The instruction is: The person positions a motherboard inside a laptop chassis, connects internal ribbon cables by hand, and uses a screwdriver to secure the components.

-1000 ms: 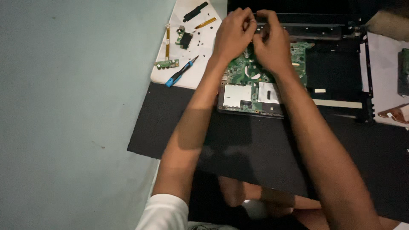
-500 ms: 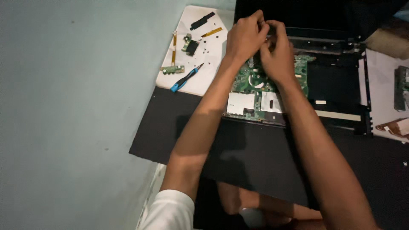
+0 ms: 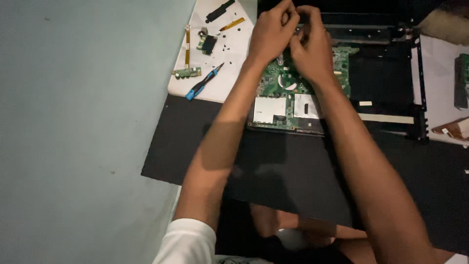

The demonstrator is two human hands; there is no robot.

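An opened black laptop base [image 3: 381, 83] lies on a black mat [image 3: 195, 142]. Its green circuit board [image 3: 281, 83] with two silver shields [image 3: 269, 108] is exposed. My left hand [image 3: 271, 32] and my right hand [image 3: 310, 46] meet over the far edge of the board, fingers curled and pinched together on something small there. What they pinch is hidden by the fingers.
A white sheet [image 3: 220, 73] at the mat's far left holds a blue-handled screwdriver [image 3: 202, 83], a small green board [image 3: 185, 73], a yellow ribbon cable [image 3: 187, 46], a black strip [image 3: 220, 10] and several tiny screws. More parts [image 3: 459, 80] lie at the right edge. The floor [image 3: 83, 132] is pale green.
The view has shifted slightly, with the laptop sitting a little lower and further right in frame. Both hands stay together over the board's far edge, fingers working.
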